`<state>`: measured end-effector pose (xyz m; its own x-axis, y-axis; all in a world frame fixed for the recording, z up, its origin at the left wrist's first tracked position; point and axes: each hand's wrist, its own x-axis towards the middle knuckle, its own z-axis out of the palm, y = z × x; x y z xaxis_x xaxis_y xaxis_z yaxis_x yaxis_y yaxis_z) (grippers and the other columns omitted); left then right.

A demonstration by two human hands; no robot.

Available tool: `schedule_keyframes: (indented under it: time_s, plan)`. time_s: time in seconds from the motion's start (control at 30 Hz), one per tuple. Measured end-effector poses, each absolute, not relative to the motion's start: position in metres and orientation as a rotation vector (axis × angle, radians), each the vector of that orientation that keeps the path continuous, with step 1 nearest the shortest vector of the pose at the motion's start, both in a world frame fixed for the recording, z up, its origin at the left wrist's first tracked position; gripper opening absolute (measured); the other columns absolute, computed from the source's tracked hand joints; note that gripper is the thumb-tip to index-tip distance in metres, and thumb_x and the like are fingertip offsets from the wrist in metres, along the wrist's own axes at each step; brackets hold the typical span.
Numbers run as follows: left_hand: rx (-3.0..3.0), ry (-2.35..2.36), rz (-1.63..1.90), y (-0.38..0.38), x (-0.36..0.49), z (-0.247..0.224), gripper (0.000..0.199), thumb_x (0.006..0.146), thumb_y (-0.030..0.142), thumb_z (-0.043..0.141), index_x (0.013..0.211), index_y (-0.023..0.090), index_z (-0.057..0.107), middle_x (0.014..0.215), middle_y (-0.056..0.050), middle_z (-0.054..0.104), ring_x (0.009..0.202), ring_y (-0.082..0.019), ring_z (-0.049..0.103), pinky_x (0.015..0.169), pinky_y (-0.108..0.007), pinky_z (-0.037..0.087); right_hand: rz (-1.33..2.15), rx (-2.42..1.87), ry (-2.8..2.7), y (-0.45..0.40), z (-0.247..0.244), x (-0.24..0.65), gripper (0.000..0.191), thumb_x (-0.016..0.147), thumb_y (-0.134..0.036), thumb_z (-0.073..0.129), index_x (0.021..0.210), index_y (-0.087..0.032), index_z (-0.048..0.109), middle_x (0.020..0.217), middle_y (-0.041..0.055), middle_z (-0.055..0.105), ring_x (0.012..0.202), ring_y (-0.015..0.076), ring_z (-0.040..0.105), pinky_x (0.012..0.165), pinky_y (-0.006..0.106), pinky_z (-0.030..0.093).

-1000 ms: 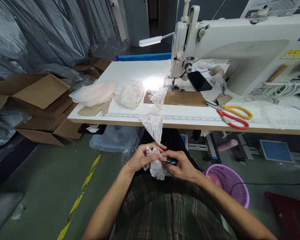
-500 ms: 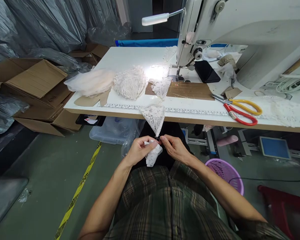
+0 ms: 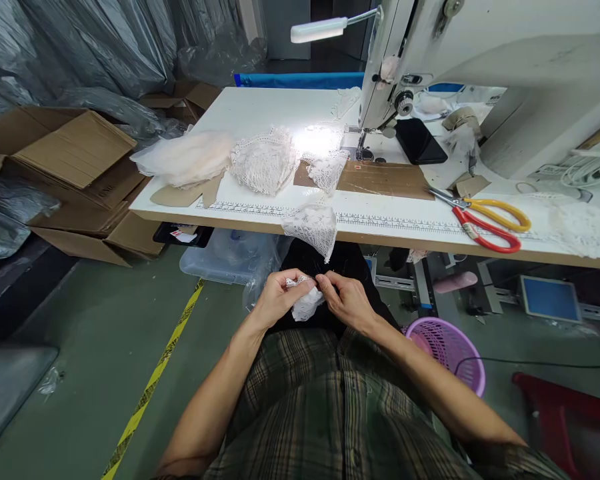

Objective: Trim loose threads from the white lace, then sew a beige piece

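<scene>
Above my lap, my left hand (image 3: 276, 299) is closed on a crumpled piece of white lace (image 3: 307, 305), pinching its upper edge between thumb and fingers. My right hand (image 3: 347, 300) is closed too, its thumb and fingertips pressed together at the right side of that lace. What lies in the right fingertips is too small and hidden to make out. Just above both hands, a triangular lace piece (image 3: 313, 223) hangs over the table's front edge, its tip apart from my fingers. It joins more lace (image 3: 326, 172) lying toward the sewing machine (image 3: 380, 87).
On the white table (image 3: 260, 107) lie a lace heap (image 3: 264, 163), pale sheer fabric (image 3: 183, 157), a black phone (image 3: 420, 141) and scissors with red and yellow handles (image 3: 490, 220). Cardboard boxes (image 3: 75, 153) stand left. A purple basket (image 3: 447, 340) is at lower right.
The hanging lace's tip was at my fingertips and now hangs free above them. A small dark thing between my hands no longer shows clearly. The lace in my left hand is bunched higher.
</scene>
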<state>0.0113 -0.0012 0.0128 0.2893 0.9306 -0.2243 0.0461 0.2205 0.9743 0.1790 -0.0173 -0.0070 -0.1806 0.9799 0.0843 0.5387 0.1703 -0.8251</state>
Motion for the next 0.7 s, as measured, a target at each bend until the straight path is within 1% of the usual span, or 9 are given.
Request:
schedule_keyframes:
  time_s: [0.07, 0.13, 0.23, 0.33, 0.4, 0.47, 0.53, 0.6, 0.7]
  plan:
    - [1.184, 1.106, 0.813, -0.002, 0.011, 0.01, 0.031, 0.073, 0.043, 0.072, 0.072, 0.013, 0.065, 0.06, 0.002, 0.055, 0.052, -0.008, 0.045, 0.048, -0.019, 0.035, 0.911, -1.428, -1.739, -0.019, -0.01, 0.18, 0.041, 0.096, -0.046, 0.034, 0.068, -0.02, 0.051, 0.056, -0.0037, 0.043, 0.051, 0.0108, 0.038, 0.053, 0.024, 0.027]
    - [1.216, 1.124, 0.791, -0.001, 0.009, 0.004, 0.031, 0.076, 0.045, 0.068, 0.077, 0.013, 0.067, 0.062, 0.001, 0.057, 0.053, -0.009, 0.047, 0.049, -0.019, 0.036, 0.942, -1.384, -1.657, -0.021, -0.01, 0.183, 0.039, 0.096, -0.045, 0.033, 0.077, -0.019, 0.056, 0.061, -0.0027, 0.048, 0.055, 0.0112, 0.042, 0.055, 0.023, 0.032]
    - [1.423, 1.21, 0.716, 0.006, 0.005, -0.011, 0.03, 0.08, 0.044, 0.063, 0.085, 0.015, 0.071, 0.07, -0.002, 0.063, 0.061, -0.013, 0.055, 0.055, -0.022, 0.042, 0.837, -1.397, -1.508, -0.018, -0.005, 0.187, 0.034, 0.091, -0.048, 0.042, 0.079, -0.019, 0.056, 0.06, -0.0033, 0.047, 0.054, 0.0107, 0.042, 0.053, 0.023, 0.033]
    - [1.759, 1.402, 0.648, 0.018, -0.002, -0.032, 0.026, 0.081, 0.038, 0.063, 0.096, 0.019, 0.073, 0.086, -0.005, 0.066, 0.08, -0.02, 0.062, 0.072, -0.029, 0.048, 0.634, -1.504, -1.412, -0.005, 0.006, 0.186, 0.035, 0.078, -0.053, 0.059, 0.082, -0.018, 0.06, 0.056, -0.005, 0.044, 0.049, 0.0099, 0.039, 0.052, 0.023, 0.032]
    - [1.899, 1.518, 0.644, 0.025, -0.008, -0.045, 0.032, 0.079, 0.034, 0.065, 0.107, 0.019, 0.07, 0.098, -0.007, 0.064, 0.093, -0.024, 0.062, 0.083, -0.034, 0.048, 0.527, -1.563, -1.405, 0.006, 0.013, 0.183, 0.041, 0.072, -0.056, 0.065, 0.086, -0.017, 0.064, 0.055, -0.0042, 0.047, 0.049, 0.0105, 0.042, 0.053, 0.024, 0.033]
    - [1.936, 1.566, 0.675, 0.03, -0.013, -0.054, 0.042, 0.077, 0.033, 0.068, 0.116, 0.018, 0.065, 0.11, -0.01, 0.061, 0.105, -0.026, 0.059, 0.092, -0.038, 0.046, 0.475, -1.591, -1.401, 0.016, 0.018, 0.181, 0.04, 0.073, -0.055, 0.063, 0.085, -0.017, 0.066, 0.055, -0.0032, 0.049, 0.049, 0.0115, 0.044, 0.053, 0.024, 0.033]
    - [1.901, 1.547, 0.753, 0.031, -0.016, -0.056, 0.045, 0.077, 0.038, 0.068, 0.118, 0.018, 0.063, 0.118, -0.011, 0.058, 0.113, -0.027, 0.056, 0.098, -0.04, 0.043, 0.494, -1.57, -1.409, 0.021, 0.019, 0.181, 0.034, 0.079, -0.051, 0.058, 0.08, -0.018, 0.065, 0.054, -0.003, 0.049, 0.048, 0.0114, 0.042, 0.052, 0.024, 0.032]
    - [1.784, 1.448, 0.86, 0.03, -0.016, -0.052, 0.047, 0.078, 0.044, 0.067, 0.117, 0.019, 0.063, 0.122, -0.011, 0.058, 0.116, -0.027, 0.055, 0.101, -0.041, 0.04, 0.564, -1.494, -1.458, 0.02, 0.018, 0.182, 0.029, 0.083, -0.044, 0.053, 0.075, -0.018, 0.062, 0.053, -0.0034, 0.047, 0.048, 0.0104, 0.039, 0.051, 0.023, 0.031]
    - [1.432, 1.121, 0.981, 0.029, -0.01, -0.04, 0.059, 0.077, 0.058, 0.064, 0.119, 0.017, 0.06, 0.123, -0.014, 0.06, 0.116, -0.029, 0.056, 0.101, -0.042, 0.041, 0.717, -1.315, -1.595, 0.005, 0.016, 0.183, 0.021, 0.084, -0.034, 0.053, 0.072, -0.017, 0.059, 0.054, -0.0041, 0.045, 0.049, 0.009, 0.035, 0.049, 0.022, 0.029]
